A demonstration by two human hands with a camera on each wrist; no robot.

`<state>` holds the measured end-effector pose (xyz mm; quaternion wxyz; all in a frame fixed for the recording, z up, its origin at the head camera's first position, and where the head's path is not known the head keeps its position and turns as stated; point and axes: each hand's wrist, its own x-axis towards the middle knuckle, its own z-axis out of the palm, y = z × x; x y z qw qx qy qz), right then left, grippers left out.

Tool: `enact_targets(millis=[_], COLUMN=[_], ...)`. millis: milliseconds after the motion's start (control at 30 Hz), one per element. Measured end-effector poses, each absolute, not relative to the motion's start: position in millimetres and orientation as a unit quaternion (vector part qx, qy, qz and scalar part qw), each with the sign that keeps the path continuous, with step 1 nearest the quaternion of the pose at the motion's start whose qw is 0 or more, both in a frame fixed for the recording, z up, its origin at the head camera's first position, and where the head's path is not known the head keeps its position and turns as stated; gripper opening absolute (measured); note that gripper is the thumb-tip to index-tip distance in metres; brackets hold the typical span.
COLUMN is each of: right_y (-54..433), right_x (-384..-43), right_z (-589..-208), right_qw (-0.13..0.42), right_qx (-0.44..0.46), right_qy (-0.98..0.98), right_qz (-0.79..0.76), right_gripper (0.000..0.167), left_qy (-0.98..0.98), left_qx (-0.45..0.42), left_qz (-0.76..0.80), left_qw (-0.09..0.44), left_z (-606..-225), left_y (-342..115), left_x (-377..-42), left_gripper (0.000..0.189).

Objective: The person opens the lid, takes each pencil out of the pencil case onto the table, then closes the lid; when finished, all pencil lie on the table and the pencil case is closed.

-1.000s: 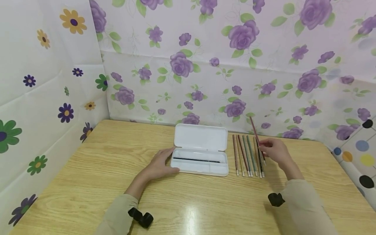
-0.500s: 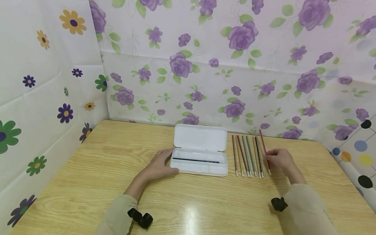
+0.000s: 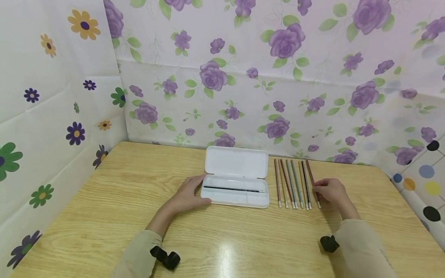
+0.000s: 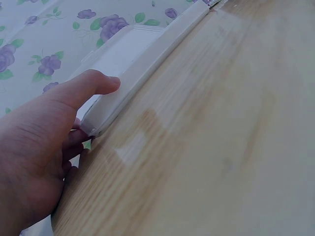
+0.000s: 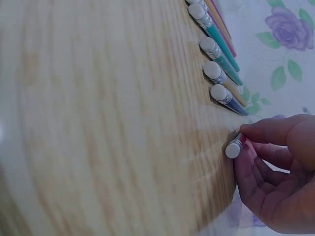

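Observation:
At the right end of a row of pencils, my right hand pinches a dark red pencil between thumb and fingers. This pencil lies at a slight slant, its white eraser end towards me. My left hand holds the left end of a white pencil case, thumb on its front rim and fingers at its side. The case lies with its lid folded back. Inside it rests one black pencil.
The row holds several brown, yellow, teal and black pencils, eraser ends towards me. Case and pencils lie on a wooden table. Behind its far edge hangs a flowered cloth; another patterned sheet stands at the left.
My right hand has moved right and down with the dark red pencil, from above the black pencils to the tabletop beside them. My left hand has stayed at the case.

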<state>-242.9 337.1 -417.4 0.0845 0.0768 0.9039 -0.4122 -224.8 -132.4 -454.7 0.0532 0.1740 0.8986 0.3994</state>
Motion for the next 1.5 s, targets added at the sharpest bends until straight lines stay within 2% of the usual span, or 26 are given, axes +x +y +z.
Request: enact_targets(millis=[267, 667, 900, 1133, 1500], right_y=[334.1, 331.1, 320.9, 289.9, 219.3], right_x=[-242.9, -244.0, -247.9, -253.9, -258.5], right_z=[-416.0, -401.3, -393.0, -382.4, -388.8], right_qw=[0.083, 0.091, 0.06, 0.02, 0.048], right_qx=[0.071, 0.038, 0.004, -0.076, -0.197], right_qy=[0.912, 0.938, 0.945, 0.954, 0.929], right_qz=[-0.395, -0.333, -0.322, -0.288, -0.308], right_gripper=[0.032, 0.046, 0.046, 0.041, 0.028], left_qy=[0.897, 0.895, 0.896, 0.895, 0.894], left_qx=[0.171, 0.178, 0.185, 0.179, 0.181], left_qz=[0.404, 0.405, 0.401, 0.406, 0.407], left_qw=[0.056, 0.05, 0.043, 0.049, 0.051], left_z=[-453.9, -453.6, -455.0, -455.0, -454.4], left_y=[-133.3, -132.7, -133.1, -133.1, -133.2], left_x=[-223.7, -224.5, -226.6, -226.8, -224.6], left_gripper=[0.094, 0.092, 0.092, 0.093, 0.093])
